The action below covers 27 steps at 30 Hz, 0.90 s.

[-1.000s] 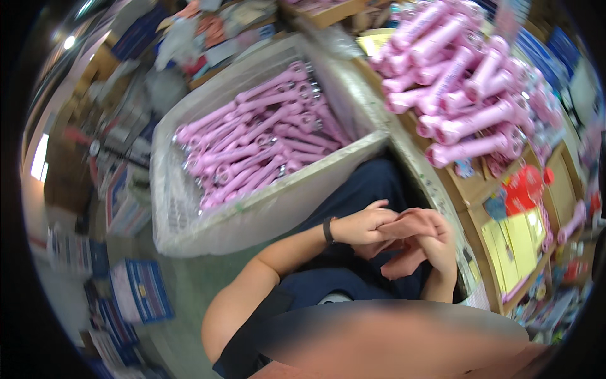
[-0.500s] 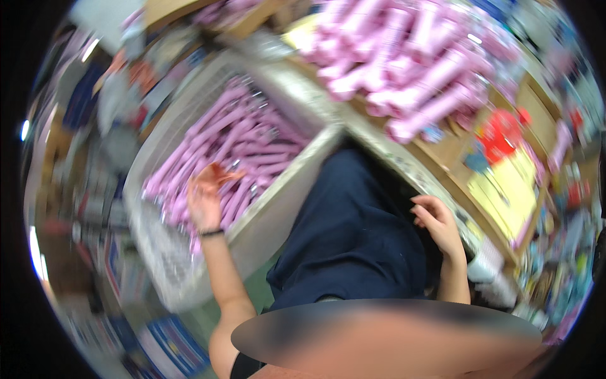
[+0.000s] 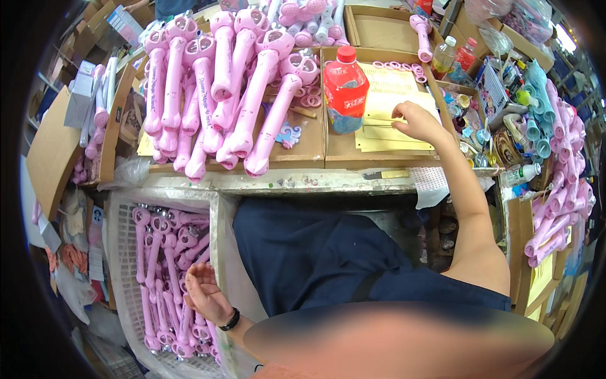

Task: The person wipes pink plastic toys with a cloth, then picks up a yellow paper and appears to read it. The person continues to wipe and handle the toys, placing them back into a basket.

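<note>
My right hand (image 3: 418,123) reaches across the bench to a stack of yellow sheets (image 3: 385,142) in a shallow cardboard tray. Its thumb and fingers are pinched at the edge of a top sheet. My left hand (image 3: 207,292) hangs over the right wall of a white plastic basket, palm turned up and fingers loosely curled apart, with nothing visible in it. Under and beside it lie several pink toy wands (image 3: 167,252) with silvery ends, filling the basket (image 3: 123,303). More pink wands (image 3: 208,82) are piled on the bench at the far left.
A bottle with a red cap and red label (image 3: 346,91) stands left of the sheets. Small pink rings (image 3: 394,66) lie behind them. Paint pots and bottles (image 3: 483,136) crowd the bench's right end, with hanging pink pieces (image 3: 558,215) beyond. A white cloth (image 3: 432,184) drapes over the front edge.
The view has swung right toward the bench. My right hand has gone from beside my lap to the yellow sheets. My left hand has drawn back from the wands to the basket's right wall.
</note>
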Each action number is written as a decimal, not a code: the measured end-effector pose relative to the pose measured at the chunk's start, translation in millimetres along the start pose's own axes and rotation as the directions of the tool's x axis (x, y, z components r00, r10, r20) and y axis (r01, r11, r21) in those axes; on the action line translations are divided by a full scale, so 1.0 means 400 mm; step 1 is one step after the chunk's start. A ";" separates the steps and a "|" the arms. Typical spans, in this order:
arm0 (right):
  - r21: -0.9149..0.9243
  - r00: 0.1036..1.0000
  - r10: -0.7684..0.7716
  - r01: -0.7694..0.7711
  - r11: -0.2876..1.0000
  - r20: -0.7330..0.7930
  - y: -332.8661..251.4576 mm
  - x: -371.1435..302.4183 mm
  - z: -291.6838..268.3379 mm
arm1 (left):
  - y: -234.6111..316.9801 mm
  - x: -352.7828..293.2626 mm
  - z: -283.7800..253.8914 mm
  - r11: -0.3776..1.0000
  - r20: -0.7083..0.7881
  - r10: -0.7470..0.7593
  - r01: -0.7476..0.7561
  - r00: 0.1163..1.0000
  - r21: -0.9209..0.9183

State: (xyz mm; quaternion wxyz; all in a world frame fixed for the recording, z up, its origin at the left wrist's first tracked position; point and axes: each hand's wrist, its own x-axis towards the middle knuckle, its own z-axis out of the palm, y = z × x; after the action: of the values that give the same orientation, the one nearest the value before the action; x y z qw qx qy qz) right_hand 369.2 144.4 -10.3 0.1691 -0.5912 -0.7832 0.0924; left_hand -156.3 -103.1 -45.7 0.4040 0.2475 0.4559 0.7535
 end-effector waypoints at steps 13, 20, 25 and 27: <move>-0.047 0.957 0.229 -0.224 0.973 0.177 0.291 0.206 0.003 | -0.057 -0.017 0.144 0.954 0.131 -0.064 0.022 0.989 0.297; -0.066 0.931 0.232 -0.223 0.973 0.280 0.311 0.221 -0.001 | -0.084 -0.026 0.184 0.904 0.164 -0.091 0.012 0.982 0.428; 0.173 0.967 0.206 -0.180 0.968 -0.148 0.226 0.128 -0.138 | -0.084 -0.036 0.184 0.888 0.241 -0.114 -0.010 0.964 0.460; 0.242 0.885 0.208 -0.113 0.964 -0.417 0.176 0.066 -0.209 | -0.084 -0.035 0.183 0.890 0.261 -0.112 -0.020 0.959 0.456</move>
State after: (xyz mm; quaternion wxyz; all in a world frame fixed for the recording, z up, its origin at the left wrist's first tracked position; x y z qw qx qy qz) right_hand 456.9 184.8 46.9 0.3944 -0.6385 -0.6588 0.0532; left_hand -81.6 -70.5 -41.7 0.4132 0.4281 0.5633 0.5733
